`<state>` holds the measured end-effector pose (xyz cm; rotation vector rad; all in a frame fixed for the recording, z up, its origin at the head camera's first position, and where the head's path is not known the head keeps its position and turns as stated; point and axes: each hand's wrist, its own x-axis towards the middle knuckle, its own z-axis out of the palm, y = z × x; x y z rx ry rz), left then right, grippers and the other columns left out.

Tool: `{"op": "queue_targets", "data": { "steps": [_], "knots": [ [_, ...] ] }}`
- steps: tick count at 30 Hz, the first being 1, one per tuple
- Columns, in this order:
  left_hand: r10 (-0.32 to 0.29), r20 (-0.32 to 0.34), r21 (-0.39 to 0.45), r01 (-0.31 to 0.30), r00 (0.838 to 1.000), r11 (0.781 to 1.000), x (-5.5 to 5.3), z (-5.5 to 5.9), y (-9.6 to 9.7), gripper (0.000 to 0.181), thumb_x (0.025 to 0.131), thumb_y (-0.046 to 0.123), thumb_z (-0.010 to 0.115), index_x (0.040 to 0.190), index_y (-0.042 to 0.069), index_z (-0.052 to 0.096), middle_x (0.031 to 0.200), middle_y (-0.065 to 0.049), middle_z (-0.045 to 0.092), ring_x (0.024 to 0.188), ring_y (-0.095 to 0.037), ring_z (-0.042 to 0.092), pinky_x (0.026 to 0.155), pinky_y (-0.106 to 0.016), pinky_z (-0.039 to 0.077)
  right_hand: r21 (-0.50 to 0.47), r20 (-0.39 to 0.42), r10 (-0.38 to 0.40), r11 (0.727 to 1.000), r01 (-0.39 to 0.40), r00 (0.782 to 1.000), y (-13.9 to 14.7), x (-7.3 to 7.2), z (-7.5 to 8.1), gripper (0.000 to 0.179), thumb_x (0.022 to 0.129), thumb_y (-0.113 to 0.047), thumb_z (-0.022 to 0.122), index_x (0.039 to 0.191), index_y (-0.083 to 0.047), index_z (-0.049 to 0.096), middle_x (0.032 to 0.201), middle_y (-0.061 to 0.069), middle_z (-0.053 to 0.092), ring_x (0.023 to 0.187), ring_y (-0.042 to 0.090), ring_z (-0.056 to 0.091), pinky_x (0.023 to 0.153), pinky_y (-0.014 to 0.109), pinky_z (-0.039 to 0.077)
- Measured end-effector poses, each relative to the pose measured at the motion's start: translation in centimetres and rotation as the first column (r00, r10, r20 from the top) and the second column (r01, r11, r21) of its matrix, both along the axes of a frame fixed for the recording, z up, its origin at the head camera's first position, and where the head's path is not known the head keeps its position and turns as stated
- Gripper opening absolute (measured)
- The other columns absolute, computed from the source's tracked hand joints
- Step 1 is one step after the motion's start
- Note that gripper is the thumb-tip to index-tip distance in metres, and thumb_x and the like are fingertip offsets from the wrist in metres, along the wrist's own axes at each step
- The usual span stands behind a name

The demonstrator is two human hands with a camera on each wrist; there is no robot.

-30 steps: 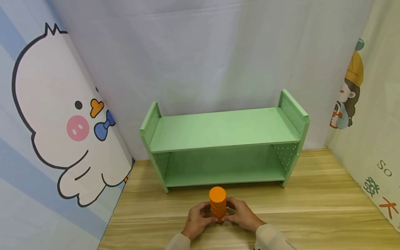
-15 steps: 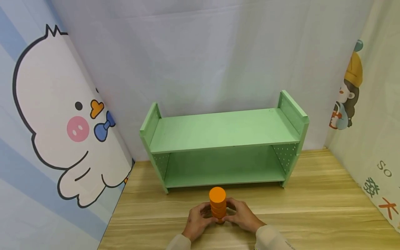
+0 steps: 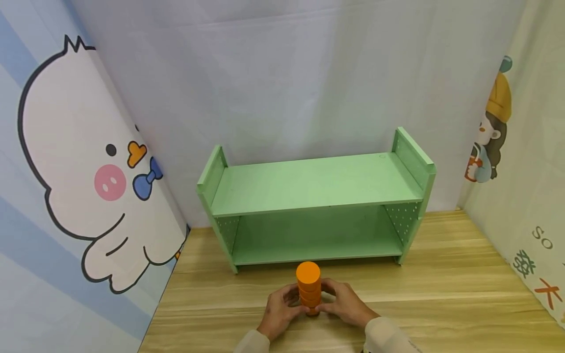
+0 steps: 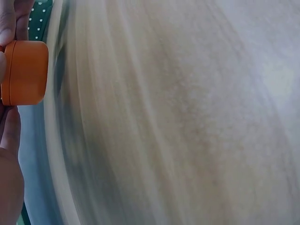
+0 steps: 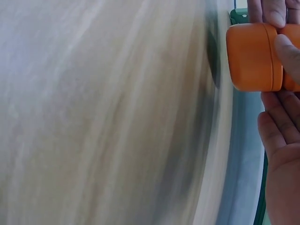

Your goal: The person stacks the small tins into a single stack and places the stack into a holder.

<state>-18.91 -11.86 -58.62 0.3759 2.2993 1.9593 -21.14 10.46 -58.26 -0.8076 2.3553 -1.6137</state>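
A stack of several round orange containers [image 3: 308, 289] stands upright between my two hands in the head view, just in front of the shelf. From its left side my left hand [image 3: 278, 311] grips it, thumb at the lower part. My right hand [image 3: 346, 305] holds it from the right in the same way, the two thumbs nearly meeting near the base. In the left wrist view the lowest orange container [image 4: 26, 72] shows rounded edges and a seam; the right wrist view shows this orange container [image 5: 253, 57] close over the tabletop. The fingers behind the stack are partly hidden.
A green two-level shelf [image 3: 318, 184] with raised side panels stands behind the hands on the wood-grain table [image 3: 450, 284]. A pale curtain [image 3: 282, 88] hangs at the back, with printed cloths at the left and right.
The orange stack has shifted very slightly to the right and up in the head view, both hands keeping their grip on it.
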Motion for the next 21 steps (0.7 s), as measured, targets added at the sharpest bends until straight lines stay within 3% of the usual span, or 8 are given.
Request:
{"op": "queue_targets", "data": {
  "steps": [8, 17, 21],
  "knots": [
    [-0.008, -0.051, -0.04, 0.006, 0.999, 0.999, 0.1, 0.9, 0.1, 0.056, 0.078, 0.007, 0.085, 0.128, -0.001, 0.063, 0.127, -0.017, 0.065, 0.114, -0.032, 0.064, 0.094, -0.034, 0.057, 0.003, -0.005, 0.001, 1.0, -0.001, 1.0, 0.2, 0.2, 0.9, 0.056, 0.086, -0.015, 0.081, 0.134, 0.003, 0.056, 0.132, 0.018, 0.061, 0.122, 0.038, 0.057, 0.104, 0.055, 0.046],
    [-0.032, -0.023, -0.035, 0.031, 0.999, 0.999, 0.0, 2.1, -0.1, 0.055, 0.079, 0.006, 0.084, 0.127, -0.005, 0.062, 0.126, -0.021, 0.064, 0.114, -0.035, 0.064, 0.096, -0.037, 0.056, 0.019, -0.004, -0.021, 1.0, 0.021, 1.0, 0.1, 0.3, 2.2, 0.056, 0.085, -0.017, 0.082, 0.132, 0.002, 0.058, 0.132, 0.018, 0.062, 0.122, 0.038, 0.058, 0.105, 0.056, 0.046],
    [-0.042, -0.009, -0.05, 0.042, 0.999, 0.998, 0.0, 2.7, -0.1, 0.053, 0.081, 0.007, 0.083, 0.128, -0.002, 0.062, 0.127, -0.019, 0.064, 0.114, -0.033, 0.064, 0.097, -0.038, 0.055, 0.031, -0.024, -0.025, 0.999, 0.026, 0.999, 0.2, 0.5, 2.9, 0.056, 0.084, -0.019, 0.083, 0.131, 0.002, 0.059, 0.13, 0.017, 0.063, 0.12, 0.037, 0.059, 0.104, 0.054, 0.047]
  ]
}}
